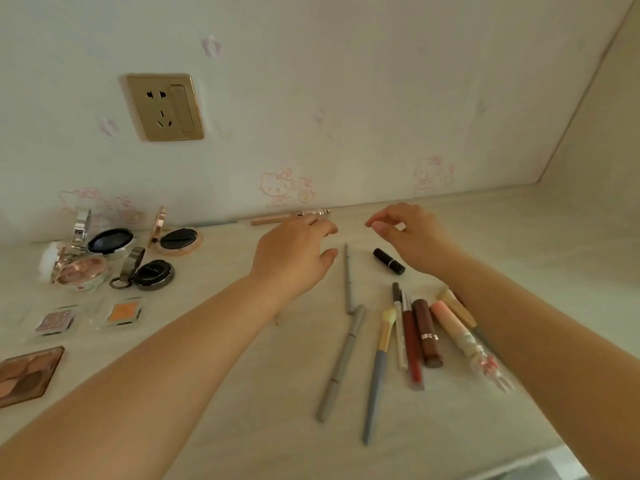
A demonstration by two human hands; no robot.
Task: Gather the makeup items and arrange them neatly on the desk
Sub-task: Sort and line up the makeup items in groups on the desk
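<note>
While both arms reach over the desk (519, 237), left hand (294, 258) spread — right hand (412, 237) loosely curled, empty.

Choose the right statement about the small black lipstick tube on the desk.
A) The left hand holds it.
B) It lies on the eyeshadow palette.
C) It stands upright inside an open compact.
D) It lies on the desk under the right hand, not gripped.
D: the black lipstick tube lies on its side on the desk, below the right hand, whose fingers are not around it.
</note>
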